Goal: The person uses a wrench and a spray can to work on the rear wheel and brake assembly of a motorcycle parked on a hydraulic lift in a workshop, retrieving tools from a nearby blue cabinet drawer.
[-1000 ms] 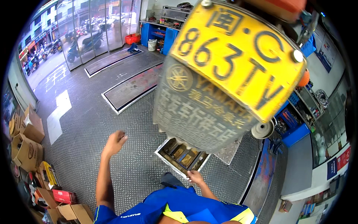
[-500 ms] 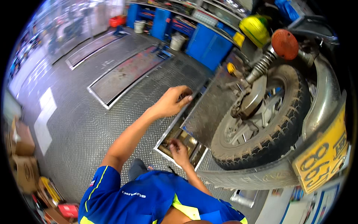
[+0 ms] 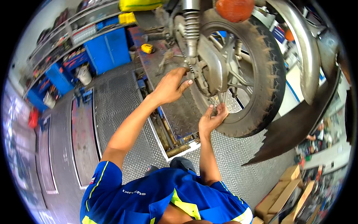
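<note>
A motorcycle rear wheel (image 3: 257,112) with a worn, dusty tyre stands at centre right. Beside it are the grey swingarm (image 3: 212,63), a coil-spring shock absorber (image 3: 191,30) and the drive chain. My left hand (image 3: 170,87) is at the chain side by the swingarm's end, thumb spread from the bent fingers; I see nothing in it, though its fingertips partly overlap the dark parts. Palm up, my right hand (image 3: 213,118) is at the lower part of the wheel, below the swingarm's end, fingers and thumb apart. Whether its fingertips touch the wheel, I cannot tell.
The bike is on a metal lift platform (image 3: 179,115) with a framed recess (image 3: 166,140) along its edge. A yellow tape measure (image 3: 147,48) lies on the platform. Blue cabinets (image 3: 108,46) line the back left. Cardboard boxes (image 3: 278,194) stand at lower right. The mudguard (image 3: 294,130) juts out at right.
The view has turned to the right, toward the wheel. Both hands have moved from beside the platform up to the wheel and swingarm.
</note>
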{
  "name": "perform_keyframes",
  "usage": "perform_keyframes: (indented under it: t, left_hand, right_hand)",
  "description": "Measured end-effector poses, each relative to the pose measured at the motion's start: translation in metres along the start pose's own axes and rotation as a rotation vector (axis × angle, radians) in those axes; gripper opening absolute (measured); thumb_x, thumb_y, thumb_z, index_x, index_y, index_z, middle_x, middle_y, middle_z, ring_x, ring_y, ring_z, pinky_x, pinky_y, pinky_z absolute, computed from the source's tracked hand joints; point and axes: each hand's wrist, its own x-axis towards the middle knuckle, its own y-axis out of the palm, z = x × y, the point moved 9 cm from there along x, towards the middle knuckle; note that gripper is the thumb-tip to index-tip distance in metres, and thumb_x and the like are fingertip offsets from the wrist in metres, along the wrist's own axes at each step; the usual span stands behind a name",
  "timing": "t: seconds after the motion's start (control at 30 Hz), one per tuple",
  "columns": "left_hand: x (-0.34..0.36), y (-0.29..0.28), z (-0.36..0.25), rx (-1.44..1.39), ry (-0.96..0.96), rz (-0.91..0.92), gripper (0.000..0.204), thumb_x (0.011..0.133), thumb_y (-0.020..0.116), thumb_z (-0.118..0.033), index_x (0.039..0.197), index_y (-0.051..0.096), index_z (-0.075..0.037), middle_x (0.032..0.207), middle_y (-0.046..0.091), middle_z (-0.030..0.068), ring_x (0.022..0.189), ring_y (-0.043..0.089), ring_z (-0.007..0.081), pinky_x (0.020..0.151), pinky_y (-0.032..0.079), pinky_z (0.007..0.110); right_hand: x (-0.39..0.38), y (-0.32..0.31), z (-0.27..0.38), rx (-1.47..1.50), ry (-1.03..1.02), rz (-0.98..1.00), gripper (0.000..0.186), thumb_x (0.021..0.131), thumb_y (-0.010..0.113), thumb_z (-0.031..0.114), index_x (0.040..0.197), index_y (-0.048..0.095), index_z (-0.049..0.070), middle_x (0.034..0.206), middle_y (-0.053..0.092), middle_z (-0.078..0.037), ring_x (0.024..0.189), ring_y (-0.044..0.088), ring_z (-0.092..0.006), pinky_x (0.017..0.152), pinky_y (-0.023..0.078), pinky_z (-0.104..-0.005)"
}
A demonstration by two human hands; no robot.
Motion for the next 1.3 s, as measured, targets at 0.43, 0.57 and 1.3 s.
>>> perform_keyframes:
  t: [0.43, 0.57, 1.3]
  left_hand:
    - [0.044, 0.028, 0.0, 0.198, 0.236, 0.23, 0.035, 0.097, 0.06, -0.03, 0.089, 0.055, 0.003, 0.082, 0.059, 0.0242, 0.081, 0.058, 0.0468, 0.072, 0.046, 0.053]
    - [0.051, 0.029, -0.002, 0.222, 0.245, 0.322, 0.037, 0.097, 0.06, -0.033, 0.088, 0.055, 0.003, 0.078, 0.059, 0.0241, 0.08, 0.059, 0.0465, 0.071, 0.046, 0.053]
    - [0.06, 0.044, 0.019, 0.026, 0.2, 0.314, 0.031, 0.097, 0.055, -0.019, 0.075, 0.053, 0.003, 0.056, 0.05, 0.0267, 0.057, 0.056, 0.0481, 0.056, 0.046, 0.053]
  right_hand:
    - [-0.022, 0.118, -0.095, 1.352, 0.816, 0.269, 0.083, 0.091, 0.057, 0.064, 0.153, 0.036, 0.013, 0.156, 0.041, -0.003, 0.144, 0.036, -0.0231, 0.121, 0.025, -0.0468]
    - [-0.018, 0.122, -0.104, 1.359, 0.876, 0.318, 0.084, 0.09, 0.061, 0.063, 0.151, 0.039, 0.011, 0.155, 0.043, -0.003, 0.143, 0.036, -0.0242, 0.12, 0.027, -0.0454]
    - [-0.009, 0.144, -0.105, 1.633, 0.716, 0.436, 0.08, 0.098, 0.048, 0.062, 0.148, 0.044, 0.0, 0.149, 0.051, -0.014, 0.136, 0.049, -0.03, 0.115, 0.036, -0.047]
